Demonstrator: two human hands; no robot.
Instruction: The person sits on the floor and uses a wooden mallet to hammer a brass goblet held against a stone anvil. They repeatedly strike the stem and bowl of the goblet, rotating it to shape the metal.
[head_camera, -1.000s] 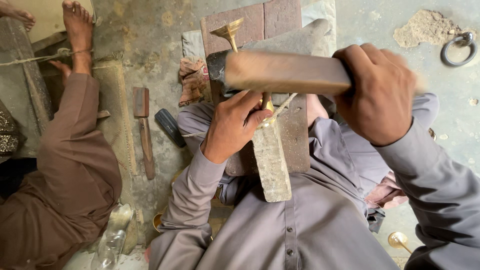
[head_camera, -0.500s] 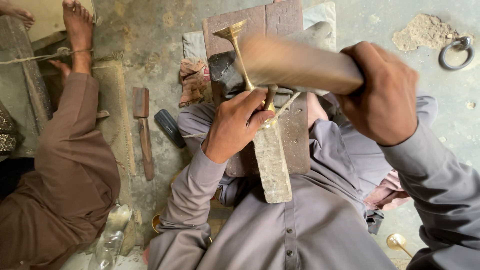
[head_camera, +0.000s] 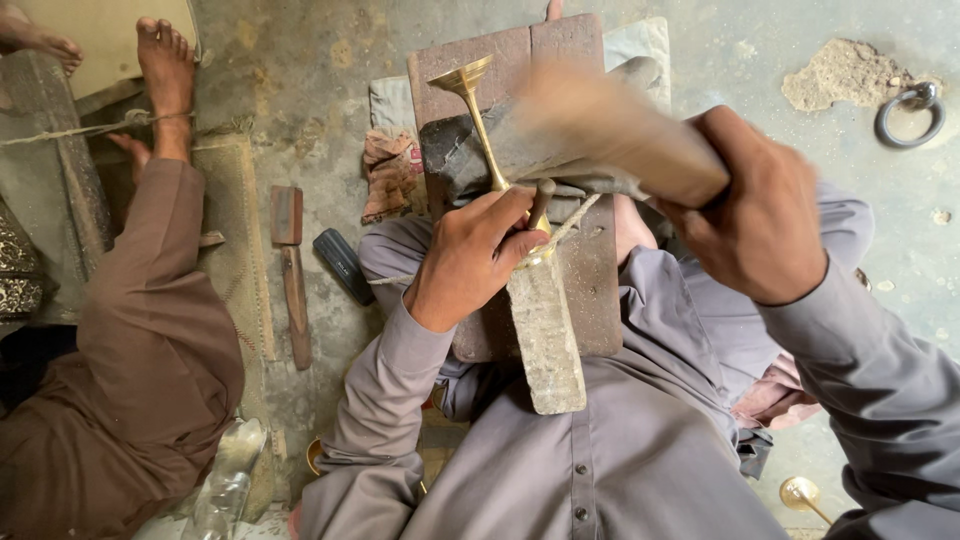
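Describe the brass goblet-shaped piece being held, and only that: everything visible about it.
The brass piece looks like polished golden metal: a flared, trumpet-like cup at the far end and a thin straight stem running back toward the person. It lies slanted across a dark iron block on a wooden board. The left hand grips the stem's near end, hiding that part. The right hand swings a blurred wooden mallet just above it; contact cannot be told.

We look straight down from head height, close over our lap; the floor (head_camera: 300, 90) fills the frame's upper part. Single view only.
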